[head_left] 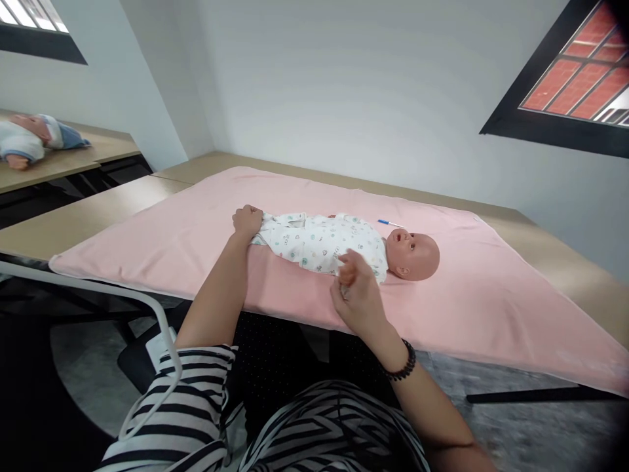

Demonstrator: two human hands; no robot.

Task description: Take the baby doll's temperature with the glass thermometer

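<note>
Centrally: baby doll [339, 246] supine on pink blanket [491, 295], head toward frame right, dressed in white printed romper [319, 242]. Left hand [247, 219] closed around doll's foot end, frame centre-left. Right hand [356, 295] at doll's near arm, fingers curled; grip on it cannot be told. Blue pen-like item [388, 223] beyond doll's shoulder. Blanket covers table [88, 219]. Second doll [34, 139] upper left, on separate table.

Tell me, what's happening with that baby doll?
A person is handling a doll that lies on its back on a pink blanket over a table. The left hand is closed at the doll's feet end, and the right hand is by its near arm. A small blue stick lies behind it. Another doll sits on a far table.
</note>
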